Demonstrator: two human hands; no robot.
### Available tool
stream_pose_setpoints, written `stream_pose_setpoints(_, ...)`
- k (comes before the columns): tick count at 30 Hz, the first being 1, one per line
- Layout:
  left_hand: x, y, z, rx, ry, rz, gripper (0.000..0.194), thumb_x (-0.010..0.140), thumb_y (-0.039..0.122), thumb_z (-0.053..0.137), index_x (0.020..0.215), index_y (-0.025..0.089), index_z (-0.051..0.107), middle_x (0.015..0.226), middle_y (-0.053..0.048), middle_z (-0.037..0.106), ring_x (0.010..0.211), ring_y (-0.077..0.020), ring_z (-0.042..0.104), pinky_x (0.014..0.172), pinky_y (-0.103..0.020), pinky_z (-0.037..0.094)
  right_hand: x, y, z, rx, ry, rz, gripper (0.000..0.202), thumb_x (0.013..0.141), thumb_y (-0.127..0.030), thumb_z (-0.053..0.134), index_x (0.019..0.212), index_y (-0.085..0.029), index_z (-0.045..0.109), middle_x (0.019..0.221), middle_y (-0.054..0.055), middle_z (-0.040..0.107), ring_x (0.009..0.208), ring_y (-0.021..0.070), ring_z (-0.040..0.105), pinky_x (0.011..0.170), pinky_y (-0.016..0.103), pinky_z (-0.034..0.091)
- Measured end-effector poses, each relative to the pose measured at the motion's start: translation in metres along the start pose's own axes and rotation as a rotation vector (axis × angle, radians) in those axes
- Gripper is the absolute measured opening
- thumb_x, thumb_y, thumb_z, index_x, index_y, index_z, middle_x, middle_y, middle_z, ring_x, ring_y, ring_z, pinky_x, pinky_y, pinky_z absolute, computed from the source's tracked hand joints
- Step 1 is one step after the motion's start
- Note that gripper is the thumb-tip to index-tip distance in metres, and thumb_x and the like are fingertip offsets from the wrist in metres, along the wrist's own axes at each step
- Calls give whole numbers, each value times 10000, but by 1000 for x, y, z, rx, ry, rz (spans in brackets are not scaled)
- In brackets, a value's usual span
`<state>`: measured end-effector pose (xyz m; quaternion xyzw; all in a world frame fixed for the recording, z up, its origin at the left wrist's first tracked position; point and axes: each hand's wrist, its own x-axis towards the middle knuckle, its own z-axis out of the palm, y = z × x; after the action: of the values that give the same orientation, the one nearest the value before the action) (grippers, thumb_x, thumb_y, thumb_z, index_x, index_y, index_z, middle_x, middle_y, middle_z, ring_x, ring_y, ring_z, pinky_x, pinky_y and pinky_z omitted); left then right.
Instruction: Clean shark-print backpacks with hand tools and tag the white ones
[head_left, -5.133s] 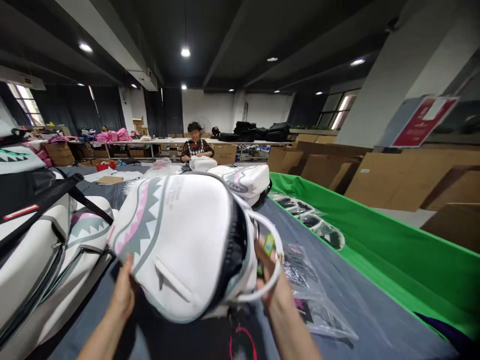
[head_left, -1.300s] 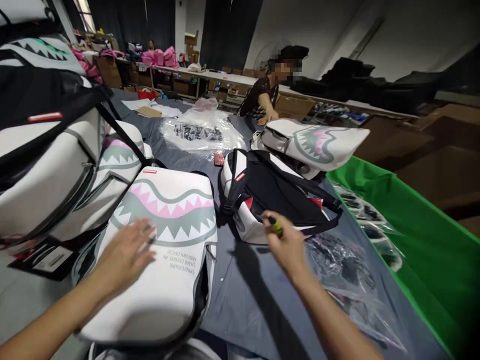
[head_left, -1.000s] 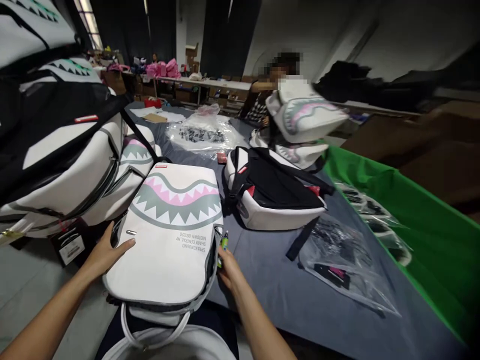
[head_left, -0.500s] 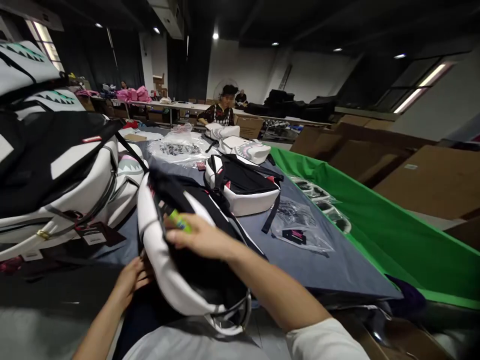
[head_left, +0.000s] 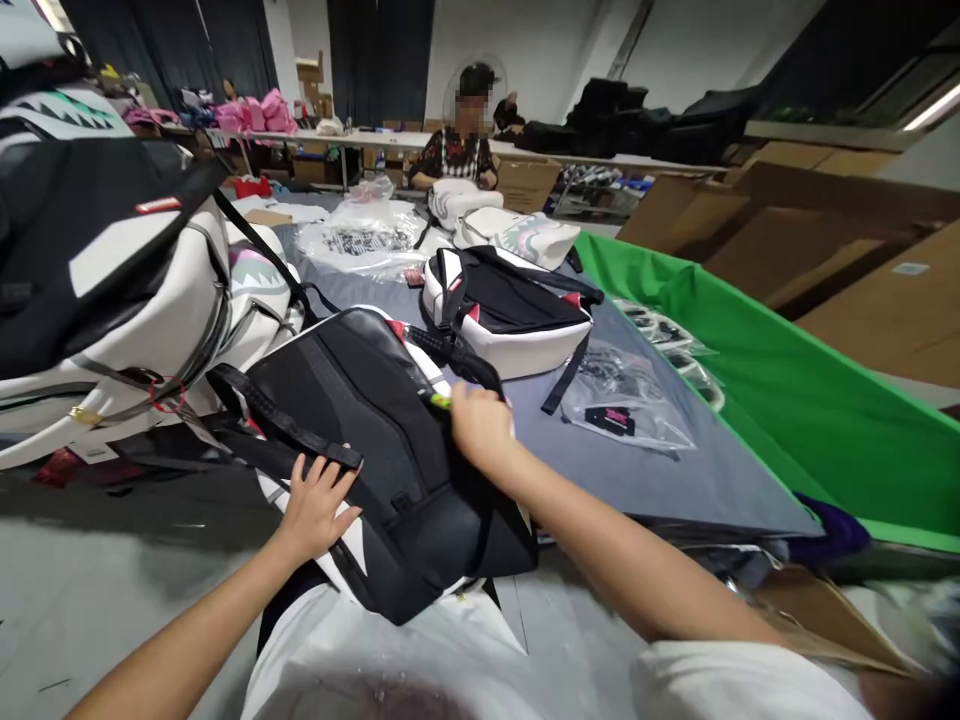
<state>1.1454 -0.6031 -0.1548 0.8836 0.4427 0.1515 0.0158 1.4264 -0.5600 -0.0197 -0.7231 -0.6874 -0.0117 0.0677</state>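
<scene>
Grey cloth covers the long desk [head_left: 667, 480], which runs from the near edge toward 12 o'clock, with a green fabric trough [head_left: 787, 400] along its 3 o'clock side and cardboard cartons [head_left: 847, 260] beyond. The backpack [head_left: 375, 440] in hand lies at the near edge, partly overhanging it, black back panel up and white shell underneath, so that the straps are exposed for access. The left hand [head_left: 315, 505] rests flat at the 7 o'clock corner of the panel, fingers spread across a black strap [head_left: 285, 425]; this open, pressing grip appears to steady the bag against sliding off the desk. The right hand [head_left: 480, 430] sits at the 2 o'clock edge of the bag, its grip closed narrowly around a small yellow-green object [head_left: 441, 402], only the tip of which shows, so its kind cannot be told. The tip lies just beside the top handle [head_left: 457, 360]. A second backpack [head_left: 510, 320] lies back-up at 1 o'clock, clear of the working area, with a clear plastic packet [head_left: 630, 400] just beside it at 3 o'clock. A stack of white backpacks [head_left: 112, 290] stands at 10 o'clock, touching the bag in hand. At 12 o'clock, well apart, a seated person [head_left: 461, 150] handles another white bag [head_left: 517, 235].
</scene>
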Motion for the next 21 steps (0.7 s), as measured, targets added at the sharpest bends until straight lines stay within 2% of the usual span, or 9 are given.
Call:
stream_pose_setpoints(3, -15, -23, 9, -31, 4, 42, 580, 881, 465, 529, 1407, 221, 549, 1497, -169, 466, 1371, -416, 393, 1146, -662, 160, -16, 31, 16, 56, -59, 82, 419, 945, -374, 537, 1281, -128, 587, 997, 198, 728, 893, 298, 688, 735, 353, 487)
stream_pose_setpoints(6, -17, -39, 8, -28, -11, 48, 570, 853, 441, 547, 1379, 224, 578, 1459, -154, 514, 1359, -396, 412, 1165, -636, 153, -41, 31, 48, 323, -62, 134, 454, 939, -441, 507, 1320, -212, 599, 1006, 135, 757, 903, 299, 708, 733, 342, 487)
stream_pose_setpoints(9, -12, -50, -8, 11, -44, 102, 526, 837, 450, 552, 1301, 221, 640, 1358, -146, 598, 1302, -371, 466, 1160, -621, 197, -78, 19, 83, 551, 69, 216, 470, 939, -421, 469, 1329, -203, 612, 922, 112, 770, 839, 284, 721, 714, 331, 487)
stream_pose_setpoints(11, -2, -44, -29, 16, 17, 183, 405, 862, 402, 550, 1182, 203, 699, 1223, -142, 668, 1180, -320, 556, 1100, -544, 344, -105, 17, 97, 646, 155, 230, 483, 929, -413, 465, 1323, -180, 621, 836, 98, 765, 754, 265, 714, 682, 324, 487)
stream_pose_setpoints(13, 21, -22, -57, 24, 140, 316, 256, 904, 311, 533, 1014, 186, 726, 973, -103, 718, 927, -225, 629, 893, -383, 487, -127, 21, 101, 710, 232, 268, 485, 921, -424, 476, 1287, -153, 644, 774, 85, 749, 682, 243, 691, 647, 318, 490)
stream_pose_setpoints(15, 60, 12, -85, 47, 276, 483, 200, 925, 278, 528, 894, 184, 701, 742, -38, 669, 699, -156, 580, 674, -284, 458, -142, 27, 99, 748, 293, 300, 469, 917, -434, 499, 1253, -149, 661, 786, 79, 747, 675, 228, 679, 649, 318, 500)
stream_pose_setpoints(18, 135, 62, -110, 115, 359, 573, 295, 964, 370, 476, 1076, 170, 661, 1057, -96, 689, 998, -223, 595, 817, -349, 446, -151, 34, 95, 772, 366, 299, 431, 916, -429, 536, 1237, -172, 667, 911, 87, 762, 739, 223, 690, 711, 326, 520)
stream_pose_setpoints(19, 159, 74, -110, 146, 322, 584, 365, 975, 432, 442, 1101, 159, 650, 1131, -119, 669, 1067, -249, 576, 900, -395, 428, -152, 36, 96, 778, 387, 302, 424, 917, -427, 541, 1234, -176, 667, 942, 92, 763, 754, 225, 694, 730, 331, 524)
stream_pose_setpoints(21, 201, 88, -102, 201, 199, 609, 492, 971, 541, 389, 1009, 133, 662, 1040, -138, 673, 980, -256, 594, 893, -421, 417, -151, 38, 102, 795, 411, 321, 421, 921, -431, 544, 1230, -173, 668, 953, 101, 764, 767, 231, 698, 752, 339, 532)
